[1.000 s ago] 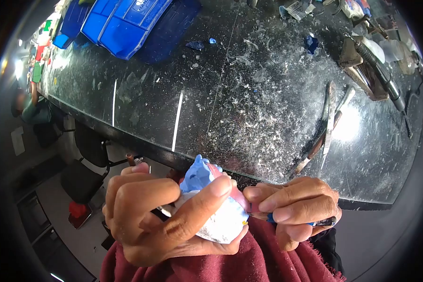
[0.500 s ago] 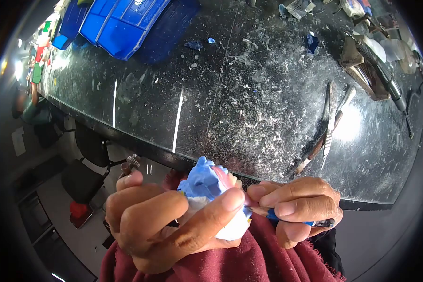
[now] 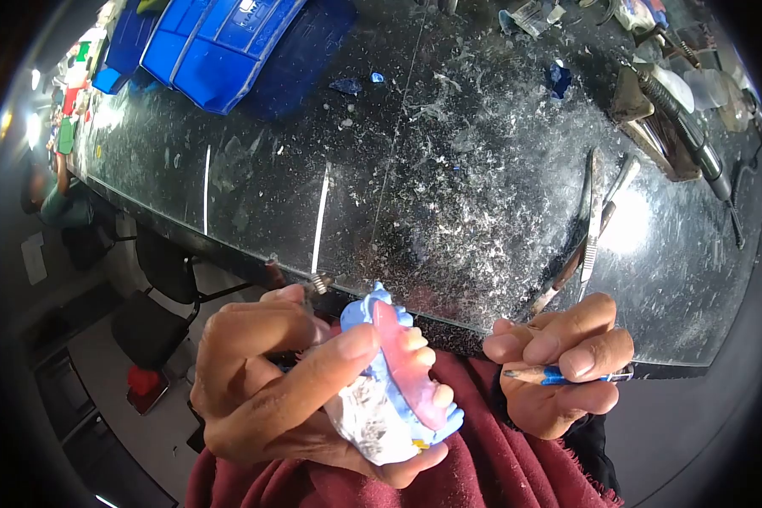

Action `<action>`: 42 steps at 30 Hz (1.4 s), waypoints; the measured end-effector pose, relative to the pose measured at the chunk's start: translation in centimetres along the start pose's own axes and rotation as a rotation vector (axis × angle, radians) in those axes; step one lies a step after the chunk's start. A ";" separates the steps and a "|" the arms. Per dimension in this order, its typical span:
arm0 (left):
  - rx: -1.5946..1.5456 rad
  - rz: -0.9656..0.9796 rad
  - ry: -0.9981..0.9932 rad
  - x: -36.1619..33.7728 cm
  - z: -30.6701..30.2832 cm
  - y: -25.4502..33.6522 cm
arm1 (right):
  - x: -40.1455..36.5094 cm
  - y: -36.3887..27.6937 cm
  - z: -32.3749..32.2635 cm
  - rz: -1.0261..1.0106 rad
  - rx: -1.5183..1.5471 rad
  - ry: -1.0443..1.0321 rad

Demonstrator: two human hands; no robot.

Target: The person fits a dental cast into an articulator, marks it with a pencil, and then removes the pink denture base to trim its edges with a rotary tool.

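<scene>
My left hand (image 3: pixel 271 381) grips a dental cast with a blue upper part (image 3: pixel 357 315) and a white plaster base (image 3: pixel 372 419). A pink wax denture base (image 3: pixel 398 364) with several pale artificial teeth (image 3: pixel 418 349) lies along the cast, facing right. The left thumb presses on the cast beside the pink strip. Just past the left fingers shows a threaded metal piece (image 3: pixel 320 283); what it joins is hidden. My right hand (image 3: pixel 567 364) holds a short blue pencil (image 3: pixel 554 375), its wooden point toward the cast but apart from it.
White shavings (image 3: pixel 466 220) litter the dark bench. Two slim metal-bladed tools (image 3: pixel 594 220) lie at the right, near a handpiece (image 3: pixel 690 131) on a stand. A blue bin (image 3: pixel 220 51) is at upper left. A chair (image 3: pixel 148 326) and another person (image 3: pixel 63 199) are farther left.
The left hand has turned the cast so the pink strip and teeth now face up more. My right hand has drawn away to the right, taking the pencil off the cast.
</scene>
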State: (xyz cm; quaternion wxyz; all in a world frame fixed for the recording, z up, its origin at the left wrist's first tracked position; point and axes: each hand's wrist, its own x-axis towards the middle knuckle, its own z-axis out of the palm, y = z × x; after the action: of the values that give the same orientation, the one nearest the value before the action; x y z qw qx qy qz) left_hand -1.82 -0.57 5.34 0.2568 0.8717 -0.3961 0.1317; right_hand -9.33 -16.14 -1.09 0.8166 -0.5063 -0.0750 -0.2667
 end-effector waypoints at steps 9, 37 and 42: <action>-0.090 -0.081 -0.051 -0.1 -0.1 0.3 | 0.0 -0.2 0.1 0.034 -0.046 0.007; -0.279 -0.090 0.192 -0.3 0.2 -0.8 | 2.6 -1.0 1.1 0.172 -1.178 -0.045; -0.319 -0.059 0.472 -0.9 1.8 -1.0 | 2.1 0.6 1.0 0.270 -1.523 -0.076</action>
State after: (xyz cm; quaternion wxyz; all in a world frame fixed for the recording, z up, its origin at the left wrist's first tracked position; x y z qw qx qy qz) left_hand -1.59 -0.50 3.10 0.4796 0.7767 -0.3153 0.2594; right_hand -7.08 -15.82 -0.19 0.2657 -0.9418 0.1635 -0.1255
